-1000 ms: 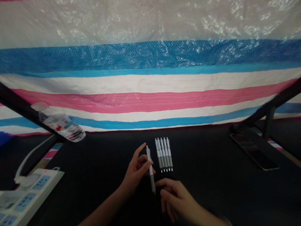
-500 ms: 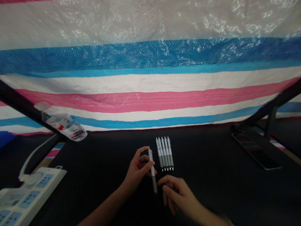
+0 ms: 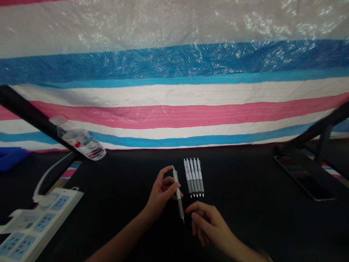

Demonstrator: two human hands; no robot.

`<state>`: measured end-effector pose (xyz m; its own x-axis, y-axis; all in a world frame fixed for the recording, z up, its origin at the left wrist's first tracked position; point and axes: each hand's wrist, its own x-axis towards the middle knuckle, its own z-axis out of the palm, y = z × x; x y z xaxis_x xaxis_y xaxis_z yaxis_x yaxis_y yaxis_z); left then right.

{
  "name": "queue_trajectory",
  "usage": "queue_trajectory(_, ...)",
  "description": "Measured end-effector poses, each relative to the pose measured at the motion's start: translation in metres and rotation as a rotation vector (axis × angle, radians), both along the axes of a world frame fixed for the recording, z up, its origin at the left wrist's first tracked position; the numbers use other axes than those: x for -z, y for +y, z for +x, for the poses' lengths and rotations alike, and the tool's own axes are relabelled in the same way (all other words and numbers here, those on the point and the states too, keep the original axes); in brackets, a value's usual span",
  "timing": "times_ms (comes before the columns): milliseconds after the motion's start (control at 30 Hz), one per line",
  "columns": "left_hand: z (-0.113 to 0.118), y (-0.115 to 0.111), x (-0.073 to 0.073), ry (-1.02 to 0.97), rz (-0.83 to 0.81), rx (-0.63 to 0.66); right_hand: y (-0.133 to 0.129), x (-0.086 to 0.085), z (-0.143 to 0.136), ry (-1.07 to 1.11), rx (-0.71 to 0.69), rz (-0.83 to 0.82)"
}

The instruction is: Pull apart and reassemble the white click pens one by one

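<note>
A white pen with a grey grip (image 3: pixel 180 205) is held by my left hand (image 3: pixel 160 193), its index fingertip on the pen's top end and its tip pointing down toward me. My right hand (image 3: pixel 207 223) is beside the pen's lower end, fingers curled but apart, holding nothing. Beyond my hands, several similar pens (image 3: pixel 194 177) lie side by side in a neat row on the black table (image 3: pixel 131 178), grey grips and tips toward me.
At left are a white power strip (image 3: pixel 51 218) with a plugged-in cable, a tilted clear bottle (image 3: pixel 88 143) and a blue tray (image 3: pixel 12 158). A dark phone (image 3: pixel 304 178) lies at right near a black frame (image 3: pixel 323 140). A striped sheet (image 3: pixel 174 116) hangs behind.
The view has shifted slightly, moving the table items a little to the right. The tip of the held pen now shows below its grip.
</note>
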<state>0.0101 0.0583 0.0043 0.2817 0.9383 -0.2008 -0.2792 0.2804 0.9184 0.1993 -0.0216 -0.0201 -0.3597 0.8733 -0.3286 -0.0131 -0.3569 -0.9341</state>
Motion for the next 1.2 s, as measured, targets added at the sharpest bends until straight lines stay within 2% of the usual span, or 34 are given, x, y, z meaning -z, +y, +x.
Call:
queue_trajectory(467, 0.0, 0.003, -0.005, -0.012, -0.003, 0.003, -0.001, -0.002, 0.0, -0.028, -0.026, 0.032)
queue_trajectory(567, -0.001, 0.006, -0.008, 0.005, 0.005, -0.013, -0.001, -0.006, 0.0, -0.079, -0.037, 0.084)
queue_trajectory(633, -0.001, 0.009, -0.011, 0.027, 0.016, -0.026, 0.001, -0.013, 0.003, -0.209, -0.026, 0.237)
queue_trajectory(733, -0.003, 0.016, -0.015, 0.094, 0.029, -0.03, 0.009, -0.023, 0.011, -0.504, -0.002, 0.655)
queue_trajectory(800, -0.005, 0.023, -0.016, 0.192, 0.072, 0.0, 0.017, -0.027, 0.019, -0.672, -0.005, 0.901)
queue_trajectory(867, -0.005, 0.032, -0.014, 0.315, 0.147, 0.045, 0.025, -0.026, 0.025, -0.832, -0.049, 1.077)
queue_trajectory(1033, 0.002, 0.059, -0.006, 0.46, 0.248, 0.052, 0.038, -0.012, 0.03, -1.088, -0.24, 1.302)
queue_trajectory(1200, 0.02, 0.077, 0.003, 0.561, 0.354, -0.024, 0.039, -0.005, 0.026, -1.129, -0.22, 1.444)
